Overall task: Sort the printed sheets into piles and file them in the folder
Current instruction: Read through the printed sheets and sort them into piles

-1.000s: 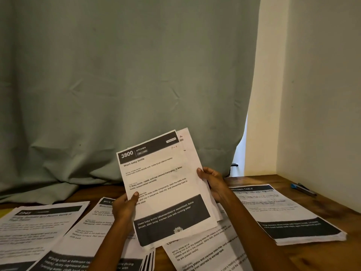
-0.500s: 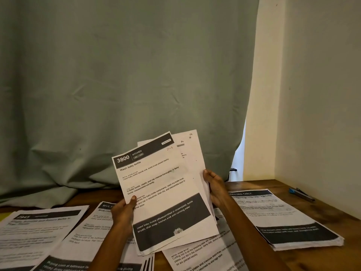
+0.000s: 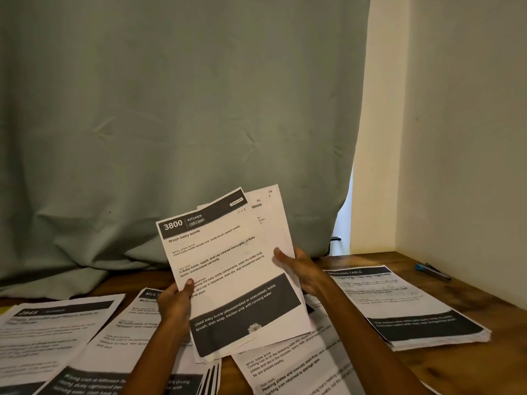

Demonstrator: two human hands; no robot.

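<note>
Sheets (image 3: 228,269), a fanned handful topped by "3800 Kitchen", stand raised over my surface (image 3: 445,366), my left grip (image 3: 174,305) pinching their edge at 8 o'clock, my right grip (image 3: 302,269) grasping them at 3 o'clock.

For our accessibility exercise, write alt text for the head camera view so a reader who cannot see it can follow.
A person's left hand and right hand hold up a fanned sheaf of printed sheets, the front one headed "3800 Kitchen, Wash baby bottle". More paper piles lie on the wooden table before a grey-green curtain.
</note>
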